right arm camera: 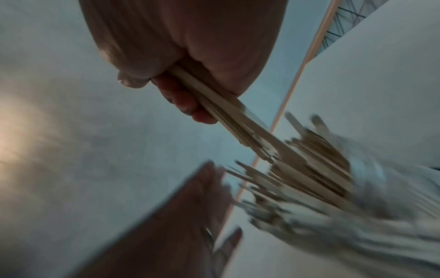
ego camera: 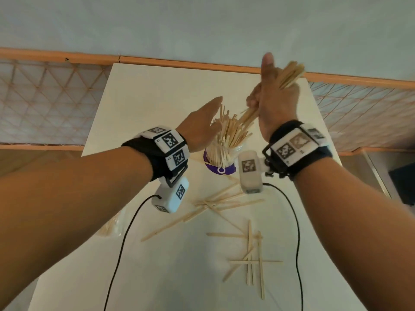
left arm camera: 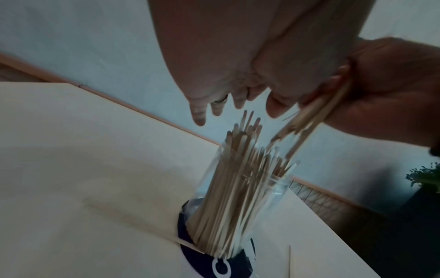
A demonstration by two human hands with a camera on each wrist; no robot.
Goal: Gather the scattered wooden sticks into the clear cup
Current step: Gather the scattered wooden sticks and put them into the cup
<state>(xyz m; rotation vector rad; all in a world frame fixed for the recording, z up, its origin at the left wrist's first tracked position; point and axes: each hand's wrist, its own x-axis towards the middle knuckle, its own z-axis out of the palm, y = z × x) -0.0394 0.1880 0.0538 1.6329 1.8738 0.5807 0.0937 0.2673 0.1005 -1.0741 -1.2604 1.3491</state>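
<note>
— What is seen on the white table [ego camera: 143, 104]?
— A clear cup [ego camera: 221, 158] packed with upright sticks, at the middle; loose sticks [ego camera: 249, 250] are scattered nearer.
— And the hands?
— A bundle of sticks [ego camera: 289, 75] is gripped in the right hand [ego camera: 275, 102] above the cup. The left hand [ego camera: 202, 124] is held flat, fingers straight, beside the cup's sticks, left.

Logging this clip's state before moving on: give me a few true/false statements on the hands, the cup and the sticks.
1. The right hand grips a bundle of sticks above the clear cup. True.
2. The left hand grips a stick. False: it is open beside the cup's sticks.
3. The cup is empty. False: it is crowded with upright sticks.
4. Loose sticks remain on the table. True.
</note>
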